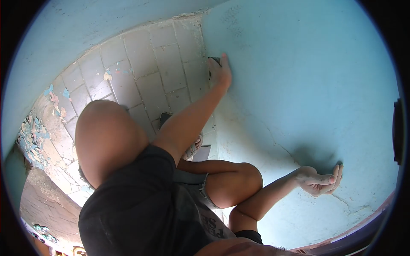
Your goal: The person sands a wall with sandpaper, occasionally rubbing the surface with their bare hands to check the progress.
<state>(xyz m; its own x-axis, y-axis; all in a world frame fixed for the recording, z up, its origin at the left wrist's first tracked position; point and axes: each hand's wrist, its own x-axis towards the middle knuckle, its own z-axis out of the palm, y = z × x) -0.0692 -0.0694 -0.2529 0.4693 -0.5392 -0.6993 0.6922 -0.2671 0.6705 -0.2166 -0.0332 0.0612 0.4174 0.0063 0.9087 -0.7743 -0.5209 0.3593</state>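
My left hand (220, 73) reaches down to where the blue wall meets the tiled floor. Its fingers are closed around a small dark, flat piece (215, 60); the hand covers most of it, so I cannot make out its kind. Pale dust coats this hand. Beside the light-blue wall (307, 94), my right hand (319, 181) is bent at the wrist with its fingers loosely curved and partly stretched out. Its palm faces partly toward me. A thin dark edge shows at its fingertips, too small to tell whether it is an object or shadow.
Pale floor tiles (147, 64) stretch between the walls, with paint flakes (35, 132) piled at the far left. My bent knees (109, 136) and a sandalled foot (194, 147) are close below. A crack (277, 145) runs across the right wall.
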